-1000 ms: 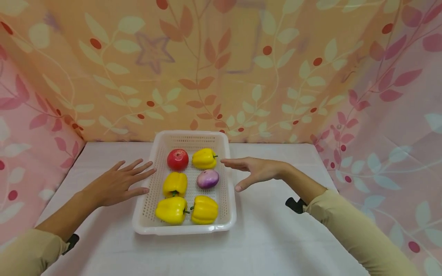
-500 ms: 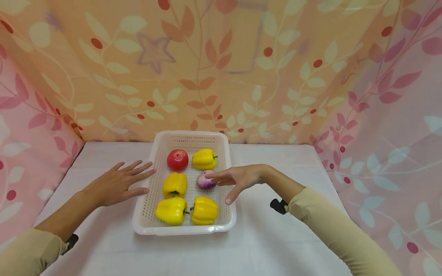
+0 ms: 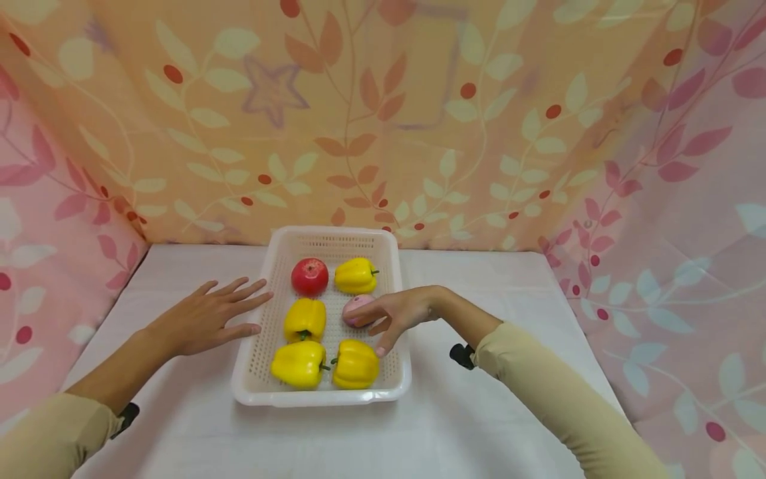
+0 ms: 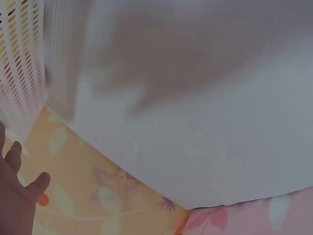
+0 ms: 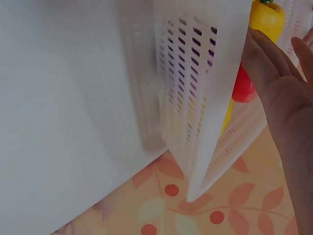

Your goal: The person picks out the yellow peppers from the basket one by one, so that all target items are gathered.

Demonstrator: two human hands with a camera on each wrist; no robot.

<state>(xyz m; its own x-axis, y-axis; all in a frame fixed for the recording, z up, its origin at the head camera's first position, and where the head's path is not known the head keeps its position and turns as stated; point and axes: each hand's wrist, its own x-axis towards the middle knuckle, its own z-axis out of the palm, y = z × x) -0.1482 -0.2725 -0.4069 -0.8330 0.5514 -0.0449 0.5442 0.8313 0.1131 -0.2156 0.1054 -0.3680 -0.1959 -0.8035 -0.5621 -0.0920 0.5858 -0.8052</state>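
A white perforated basket (image 3: 320, 399) stands on the table, holding several yellow bell peppers (image 3: 297, 364), a round red fruit (image 3: 310, 277) and a purple onion (image 3: 357, 304). My right hand (image 3: 407, 310) reaches in over the basket's right rim, its fingers extended over the onion and partly hiding it; the thumb points down near the front right pepper (image 3: 356, 364). Spread flat in the air, my left hand (image 3: 206, 318) has its fingertips at the basket's left rim and holds nothing. The right wrist view shows the hand (image 5: 283, 98) beyond the basket wall (image 5: 188, 73).
A white cloth covers the table (image 3: 479, 412). Behind it hangs an orange leaf-patterned curtain (image 3: 419, 166), with pink patterned curtain (image 3: 676, 266) at both sides. Dark wrist-mounted devices (image 3: 462, 356) sit at the sleeves.
My right hand has moved left from beside the basket, across its right rim and over the onion, which it now partly covers. My left hand has stayed in place.
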